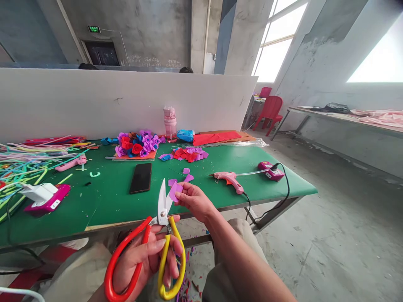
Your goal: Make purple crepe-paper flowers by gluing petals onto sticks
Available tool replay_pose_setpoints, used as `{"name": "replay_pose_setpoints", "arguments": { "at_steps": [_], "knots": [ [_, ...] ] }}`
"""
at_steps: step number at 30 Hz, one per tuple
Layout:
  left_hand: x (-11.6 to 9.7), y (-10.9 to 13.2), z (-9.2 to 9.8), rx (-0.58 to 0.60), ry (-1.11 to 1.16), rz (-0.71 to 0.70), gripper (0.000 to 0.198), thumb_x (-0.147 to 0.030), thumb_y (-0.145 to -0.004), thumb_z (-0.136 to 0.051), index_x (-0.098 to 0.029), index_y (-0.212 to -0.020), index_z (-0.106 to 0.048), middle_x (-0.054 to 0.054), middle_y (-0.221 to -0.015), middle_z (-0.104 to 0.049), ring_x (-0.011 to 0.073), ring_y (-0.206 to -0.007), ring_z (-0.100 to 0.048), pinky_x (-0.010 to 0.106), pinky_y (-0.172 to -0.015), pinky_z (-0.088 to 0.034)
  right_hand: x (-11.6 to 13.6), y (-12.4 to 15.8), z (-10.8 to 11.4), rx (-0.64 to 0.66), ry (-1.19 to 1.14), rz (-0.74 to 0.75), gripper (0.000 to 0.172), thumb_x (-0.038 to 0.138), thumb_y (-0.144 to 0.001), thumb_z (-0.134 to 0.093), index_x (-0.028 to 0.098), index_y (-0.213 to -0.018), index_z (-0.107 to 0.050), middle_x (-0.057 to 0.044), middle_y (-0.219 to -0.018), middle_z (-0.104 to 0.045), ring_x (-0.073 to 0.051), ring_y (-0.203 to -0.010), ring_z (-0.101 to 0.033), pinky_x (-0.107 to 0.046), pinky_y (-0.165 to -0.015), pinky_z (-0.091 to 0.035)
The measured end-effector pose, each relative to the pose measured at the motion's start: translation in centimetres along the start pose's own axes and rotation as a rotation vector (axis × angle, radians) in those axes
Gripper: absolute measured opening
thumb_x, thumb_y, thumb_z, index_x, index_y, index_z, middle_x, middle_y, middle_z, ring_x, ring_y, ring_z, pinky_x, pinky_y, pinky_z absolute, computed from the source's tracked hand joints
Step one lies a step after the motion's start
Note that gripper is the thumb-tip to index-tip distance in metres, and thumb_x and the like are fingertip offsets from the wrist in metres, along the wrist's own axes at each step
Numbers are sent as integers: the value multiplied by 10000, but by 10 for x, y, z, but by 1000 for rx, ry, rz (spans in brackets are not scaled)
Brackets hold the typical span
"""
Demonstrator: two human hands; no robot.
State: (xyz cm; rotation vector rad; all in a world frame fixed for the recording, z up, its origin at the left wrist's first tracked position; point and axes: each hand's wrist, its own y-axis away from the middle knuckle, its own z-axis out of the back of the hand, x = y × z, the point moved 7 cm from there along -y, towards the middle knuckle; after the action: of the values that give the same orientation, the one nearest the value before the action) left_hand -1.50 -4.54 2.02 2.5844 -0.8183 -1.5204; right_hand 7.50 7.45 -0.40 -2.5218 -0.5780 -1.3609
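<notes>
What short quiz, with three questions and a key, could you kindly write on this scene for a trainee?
1. Which hand holds the scissors?
2. True or false: the pink bottle is lying on its side.
3. Choose one. The small piece pinched in the right hand is: a) red, b) purple, c) green.

Key:
1. The left hand.
2. False; it stands upright.
3. b) purple.
</notes>
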Motion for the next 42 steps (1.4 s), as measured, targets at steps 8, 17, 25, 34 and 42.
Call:
{"name": "replay_pose_setpoints", "arguments": {
  "at_steps": [8,17,25,34,42],
  "knots": [
    [20,-7,14,57,79,-2,497,-312,-873,-501,-222,-1355,-415,-19,-589,-562,72,-277,-434,198,-307,-388,5,1,5,-12,8,7,367,351,-589,-828,165,-837,-631,19,-710,-617,-86,-624,-547,-225,-624,-451],
    [7,-7,4,-23,56,33,511,-283,-849,-512,-156,-1337,-429,26,-650,-603,106,-388,-508,256,-438,-440,8,2,4,19,97,24,343,365,-586,-822,155,-780,-632,27,-675,-598,-79,-590,-531,-217,-597,-433],
    [14,0,9,-58,32,8,509,-274,-832,-518,-134,-1318,-455,36,-640,-609,113,-408,-509,270,-479,-434,5,0,16,-46,74,8,381,359,-582,-824,153,-841,-635,5,-752,-652,-88,-640,-569,-221,-620,-454],
    [8,-9,15,-31,35,-14,513,-265,-837,-526,-135,-1326,-444,27,-640,-602,108,-408,-514,261,-469,-435,-5,3,4,44,85,-77,360,341,-577,-830,143,-783,-612,20,-683,-637,-68,-584,-559,-207,-611,-438],
    [15,-3,16,-25,21,28,512,-279,-823,-538,-147,-1311,-453,37,-657,-613,104,-390,-508,249,-445,-430,4,0,14,-69,62,6,347,349,-575,-825,163,-786,-621,18,-720,-635,-88,-634,-564,-223,-634,-465]
  ]
}}
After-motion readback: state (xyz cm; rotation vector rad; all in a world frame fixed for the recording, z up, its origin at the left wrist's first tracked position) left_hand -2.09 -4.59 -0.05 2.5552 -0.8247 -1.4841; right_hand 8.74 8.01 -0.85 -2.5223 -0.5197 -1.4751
